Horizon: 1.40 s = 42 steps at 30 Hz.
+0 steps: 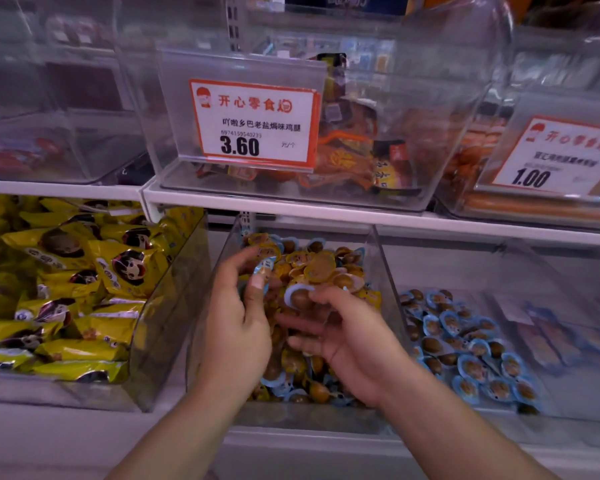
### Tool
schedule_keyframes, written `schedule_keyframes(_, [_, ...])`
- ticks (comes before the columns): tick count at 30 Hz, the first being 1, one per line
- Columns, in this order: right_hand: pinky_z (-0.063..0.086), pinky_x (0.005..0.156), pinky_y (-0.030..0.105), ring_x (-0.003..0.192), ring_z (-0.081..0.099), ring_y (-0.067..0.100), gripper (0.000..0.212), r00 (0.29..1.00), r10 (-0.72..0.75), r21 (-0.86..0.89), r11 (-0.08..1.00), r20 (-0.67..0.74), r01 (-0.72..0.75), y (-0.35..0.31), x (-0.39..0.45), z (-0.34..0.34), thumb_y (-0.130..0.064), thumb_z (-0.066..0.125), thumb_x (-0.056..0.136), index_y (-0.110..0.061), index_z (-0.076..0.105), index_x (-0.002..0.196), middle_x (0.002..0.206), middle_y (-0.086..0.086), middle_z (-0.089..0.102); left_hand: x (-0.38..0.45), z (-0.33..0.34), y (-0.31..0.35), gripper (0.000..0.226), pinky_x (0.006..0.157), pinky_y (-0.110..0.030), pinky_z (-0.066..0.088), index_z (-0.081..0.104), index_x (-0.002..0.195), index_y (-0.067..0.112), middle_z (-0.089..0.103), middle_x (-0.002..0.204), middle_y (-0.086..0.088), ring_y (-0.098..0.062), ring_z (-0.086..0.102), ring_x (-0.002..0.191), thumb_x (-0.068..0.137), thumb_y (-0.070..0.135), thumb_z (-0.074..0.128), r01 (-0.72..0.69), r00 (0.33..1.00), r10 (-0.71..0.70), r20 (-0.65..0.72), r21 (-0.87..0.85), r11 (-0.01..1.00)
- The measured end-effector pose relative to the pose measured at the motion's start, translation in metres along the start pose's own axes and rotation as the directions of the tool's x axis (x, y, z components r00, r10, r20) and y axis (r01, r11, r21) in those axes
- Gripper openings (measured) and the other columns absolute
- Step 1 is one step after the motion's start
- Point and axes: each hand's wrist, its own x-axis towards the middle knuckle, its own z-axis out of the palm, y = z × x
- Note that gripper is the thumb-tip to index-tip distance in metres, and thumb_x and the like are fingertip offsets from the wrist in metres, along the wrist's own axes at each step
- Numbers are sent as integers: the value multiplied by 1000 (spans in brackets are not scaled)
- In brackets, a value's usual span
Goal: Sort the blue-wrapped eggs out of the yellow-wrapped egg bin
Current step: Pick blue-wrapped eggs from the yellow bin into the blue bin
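Observation:
A clear plastic bin (383, 271) in the middle of the lower shelf holds a heap of yellow-wrapped eggs (321, 268) with some blue-wrapped ones mixed in near its front (284, 388). My left hand (236, 327) is inside the bin and pinches a blue-wrapped egg (264, 271) between thumb and fingers. My right hand (347, 344) is palm-up beside it, and its thumb and fingers hold another blue-wrapped egg (300, 294). The bin to the right holds several blue-wrapped eggs (465, 351).
A bin of large yellow snack packets (66, 289) stands to the left. The white shelf edge (326, 211) runs just above the egg bins, carrying clear bins with price tags (253, 123). Clear bin walls separate the compartments.

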Motion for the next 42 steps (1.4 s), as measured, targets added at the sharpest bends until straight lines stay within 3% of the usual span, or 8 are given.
schedule_keyframes(10, [42,112,44,121,63,25,39,1000,9,162,987,-20,-6,-17,-28,-6,-39,59,97,-18,67,128,127,9,69,-25,42,26,58,123,-46,13,26,155,25,25,162,4,-7,7,152,101,46,27,-366,879,256,402,224,903])
schedule_keyframes(18, [42,39,18,60,66,21,24,964,-178,172,962,-196,212,-64,-29,-61,-19,73,83,0,64,95,77,14,69,-27,30,16,65,112,-6,13,14,156,42,8,161,28,6,7,148,98,64,32,-281,824,234,516,13,960])
schedule_keyframes(21, [47,51,26,64,65,24,11,865,-362,-198,930,-348,310,-75,-16,-98,-14,67,92,-3,67,88,71,9,67,-9,16,1,41,98,-18,38,50,134,46,47,138,28,4,44,128,97,58,39,-341,834,179,522,233,911])
schedule_keyframes(25, [46,51,17,71,59,9,23,848,-408,-821,569,-339,-55,-81,-2,-146,-30,67,93,-24,66,116,98,3,70,4,-12,-18,17,80,-29,47,66,95,45,61,93,29,-2,58,95,93,47,50,-441,760,69,646,435,785])
schedule_keyframes(28, [46,64,14,87,61,7,31,868,-400,-908,401,-294,-123,-77,1,-167,-26,66,93,-14,71,121,111,4,72,6,-31,-29,17,80,-27,48,63,91,53,58,91,33,4,54,96,85,64,51,-374,730,-30,683,436,819])
schedule_keyframes(32, [53,61,16,73,66,4,21,752,-580,-849,525,-313,52,-75,-1,-150,-8,57,95,-14,73,107,100,2,75,6,-38,-36,69,101,-27,38,57,118,58,48,107,38,6,39,113,63,94,37,-484,571,-209,794,531,695])
schedule_keyframes(38, [46,62,8,74,65,-5,25,637,-761,-877,214,127,430,-44,-29,-70,-20,51,87,-26,74,94,88,-17,74,3,-32,-34,34,93,-31,45,67,106,46,66,107,23,-6,56,109,78,65,65,-454,697,-135,704,580,676])
schedule_keyframes(42, [50,86,17,97,65,0,28,806,-293,-855,-106,515,508,-19,-34,-37,-18,53,93,-25,74,111,104,-14,72,0,-31,-32,16,83,-33,50,72,97,36,66,96,19,-10,62,96,84,44,69,-401,756,-27,654,495,771])
